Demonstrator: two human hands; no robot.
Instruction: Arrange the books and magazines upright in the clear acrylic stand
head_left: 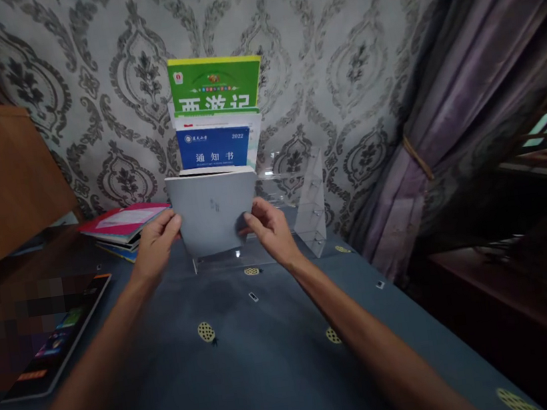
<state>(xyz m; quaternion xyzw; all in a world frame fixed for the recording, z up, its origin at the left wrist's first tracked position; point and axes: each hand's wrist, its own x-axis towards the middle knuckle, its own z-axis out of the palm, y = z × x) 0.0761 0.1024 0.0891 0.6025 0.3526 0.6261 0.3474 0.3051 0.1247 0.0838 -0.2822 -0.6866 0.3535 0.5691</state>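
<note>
A grey-covered book (212,216) is held upright between both hands at the front of a clear tiered display rack (313,216). My left hand (155,244) pinches its left edge. At the opposite edge, my right hand (270,229) grips it with thumb in front and fingers behind. Behind it, a blue booklet (215,147) marked 2022 and a taller green book (215,81) stand in the rack's rear tiers. The grey book hides much of the rack's left part and the lower part of the blue booklet.
A stack of books and papers (124,219) with a pink one on top lies left of the rack. A tablet-like screen (63,333) is nearer on the left. The dark blue cloth-covered table (274,366) ends at the right, by a purple curtain (402,188).
</note>
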